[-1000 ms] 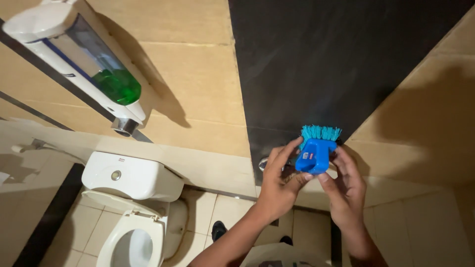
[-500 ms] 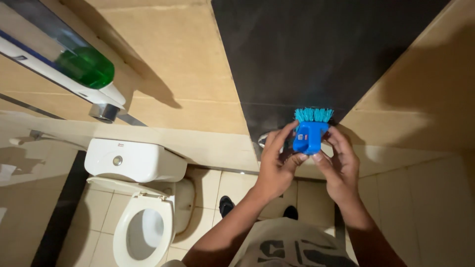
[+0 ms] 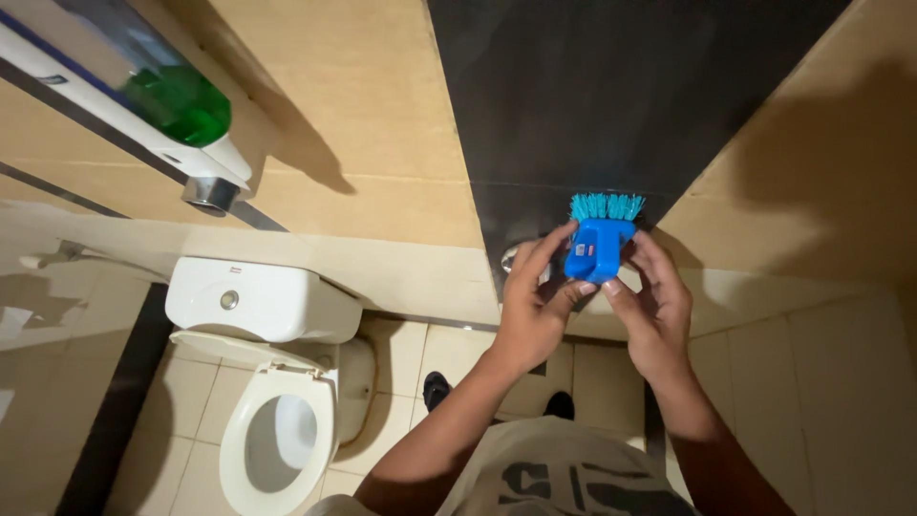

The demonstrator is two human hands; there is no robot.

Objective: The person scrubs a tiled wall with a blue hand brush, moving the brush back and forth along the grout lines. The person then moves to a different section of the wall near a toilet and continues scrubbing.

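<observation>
Both hands raised together in front of the chest, holding one small blue scrub brush [image 3: 598, 247] between them. Left hand [image 3: 531, 311] curled round the brush body from its own side, thumb and fingers closed on the plastic; right hand [image 3: 653, 308] closed on the opposite side, fingertips pinching the lower edge. Bristles, a paler teal, turned up and away from the palms, probably so that the handle block stays in the grip and the bristles stay clear of the fingers. Brush held in the air, resting on nothing, just ahead of a dark glossy wall panel [image 3: 611, 96] rising directly beyond the hands. Beige tiled wall [image 3: 382, 143] to the left of the left hand and again past the right hand. Up and far to the left of the left hand, a wall-mounted soap dispenser [image 3: 143, 105] with green liquid behind a clear window and a chrome spout below. Below and to the left of the left hand, a white toilet [image 3: 272, 382], cistern against the wall, seat down and lid open. Pale square floor tiles [image 3: 831, 382] under everything, a dark shoe tip [image 3: 436, 390] showing beneath the left wrist. Narrow, dimly lit washroom stall, hard shadows on the walls. No desk anywhere in view.
</observation>
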